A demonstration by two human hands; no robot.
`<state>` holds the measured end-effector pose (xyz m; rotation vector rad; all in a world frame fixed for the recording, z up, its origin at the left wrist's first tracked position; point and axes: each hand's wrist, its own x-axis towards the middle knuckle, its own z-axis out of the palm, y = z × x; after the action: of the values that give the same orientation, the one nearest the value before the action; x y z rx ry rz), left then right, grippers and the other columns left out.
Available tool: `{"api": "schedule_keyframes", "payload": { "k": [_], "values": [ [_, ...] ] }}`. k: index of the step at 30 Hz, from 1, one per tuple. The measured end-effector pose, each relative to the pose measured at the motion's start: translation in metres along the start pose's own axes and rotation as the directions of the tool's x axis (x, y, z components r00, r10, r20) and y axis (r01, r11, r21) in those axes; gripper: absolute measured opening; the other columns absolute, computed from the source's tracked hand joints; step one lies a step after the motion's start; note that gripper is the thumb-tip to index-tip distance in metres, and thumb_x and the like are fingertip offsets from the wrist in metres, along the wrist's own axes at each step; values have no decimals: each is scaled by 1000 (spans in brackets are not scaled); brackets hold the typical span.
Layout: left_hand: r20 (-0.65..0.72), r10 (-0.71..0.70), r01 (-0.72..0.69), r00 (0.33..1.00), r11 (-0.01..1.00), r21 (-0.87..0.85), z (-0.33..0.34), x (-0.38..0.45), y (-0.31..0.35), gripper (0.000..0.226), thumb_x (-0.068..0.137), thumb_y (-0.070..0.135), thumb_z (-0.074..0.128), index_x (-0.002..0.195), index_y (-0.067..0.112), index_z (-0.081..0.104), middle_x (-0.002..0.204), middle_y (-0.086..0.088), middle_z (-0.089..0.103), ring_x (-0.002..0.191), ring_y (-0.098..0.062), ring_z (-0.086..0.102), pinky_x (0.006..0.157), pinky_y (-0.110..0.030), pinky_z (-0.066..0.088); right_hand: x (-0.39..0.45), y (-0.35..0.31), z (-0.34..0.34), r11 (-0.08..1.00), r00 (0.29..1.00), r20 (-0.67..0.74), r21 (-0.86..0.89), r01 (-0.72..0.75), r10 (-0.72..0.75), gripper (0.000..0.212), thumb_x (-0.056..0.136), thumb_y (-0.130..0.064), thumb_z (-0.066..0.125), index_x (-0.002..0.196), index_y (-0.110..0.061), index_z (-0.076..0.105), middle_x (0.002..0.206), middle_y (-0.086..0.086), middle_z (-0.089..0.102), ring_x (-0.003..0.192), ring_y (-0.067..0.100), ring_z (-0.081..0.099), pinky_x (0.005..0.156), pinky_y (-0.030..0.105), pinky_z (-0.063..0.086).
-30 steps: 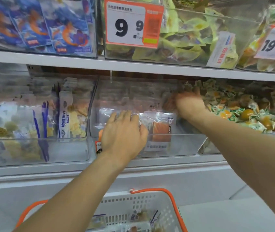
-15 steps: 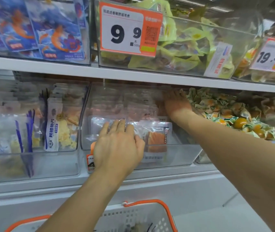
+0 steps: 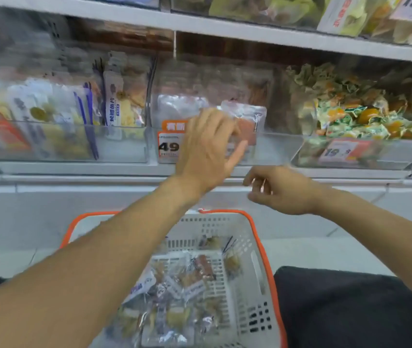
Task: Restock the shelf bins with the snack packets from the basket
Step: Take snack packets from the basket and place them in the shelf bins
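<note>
Both hands [image 3: 208, 149] left the bin [image 3: 275, 149]; basket [image 3: 257, 237] holds packets [image 3: 174, 292].

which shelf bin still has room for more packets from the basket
The middle bin has the most room: its right part, between the salmon-coloured packet and the wall next to the candy bin, looks bare. The left bin is packed with upright packets, with a small gap at its right front corner. The candy bin is heaped full.
</note>
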<state>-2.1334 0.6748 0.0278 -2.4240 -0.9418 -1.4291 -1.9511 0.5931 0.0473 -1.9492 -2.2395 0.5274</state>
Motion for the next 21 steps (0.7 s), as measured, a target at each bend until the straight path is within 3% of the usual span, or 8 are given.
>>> {"api": "schedule_keyframes", "payload": {
  "k": [3,5,7,9,11,15,19,21],
  "values": [
    [346,-126,204,930,958,-201,7,-84,21,26,92,31,60,72,14,58,69,-2,61,69,-27,55,62,-37,44,17,-5,66,983,877,451,-145,-109,164,30,93,-42,65,115,-21,63,98,-4,72,87,17,68,86,34,53],
    [669,-309,445,676,895,-36,15,-150,19,26,96,33,55,76,18,59,75,-3,66,75,-29,61,64,-40,49,27,-10,125,974,815,538,-182,-137,216,38,94,-41,60,117,-11,67,109,9,73,98,27,70,92,39,55],
    [822,-427,526,376,829,190,18,-217,3,17,97,31,54,95,16,63,94,-4,68,90,-27,63,75,-40,52,29,-19,182,970,779,582,-196,-144,233,41,99,-36,53,124,-5,65,124,13,66,108,31,65,94,35,52],
    [851,-519,546,82,737,398,12,-277,-13,28,96,29,56,116,9,59,107,-6,61,98,-25,60,85,-40,52,22,-20,241,963,738,621,-130,-235,264,46,101,-26,50,140,-2,51,138,15,57,105,30,63,95,36,49],
    [805,-583,545,-112,641,540,5,-325,-26,44,94,37,58,127,8,51,121,-9,50,110,-28,54,93,-41,50,10,-9,300,918,718,622,-5,-397,313,68,93,-17,61,154,-16,31,155,11,39,121,31,57,106,42,47],
    [666,-699,500,-259,493,712,-9,-372,-43,90,88,61,59,154,19,17,160,-17,5,148,-38,9,113,-51,34,-3,-2,368,772,685,626,200,-603,372,103,83,-16,75,157,-44,9,165,9,18,140,39,40,105,47,49],
    [623,-707,545,-334,394,740,-11,-393,-53,110,84,57,69,156,36,-12,161,-11,-30,150,-41,-16,116,-63,17,4,-21,375,779,572,738,101,-619,359,124,74,-31,87,159,-39,-3,166,13,7,141,41,37,103,50,49],
    [645,-675,555,-357,402,728,-10,-400,-54,113,86,53,69,155,36,-20,159,-12,-35,149,-44,-17,118,-59,19,4,-31,386,857,560,742,-38,-514,368,120,75,-42,83,160,-29,-2,160,19,22,131,41,48,102,53,49]
  ]
}}
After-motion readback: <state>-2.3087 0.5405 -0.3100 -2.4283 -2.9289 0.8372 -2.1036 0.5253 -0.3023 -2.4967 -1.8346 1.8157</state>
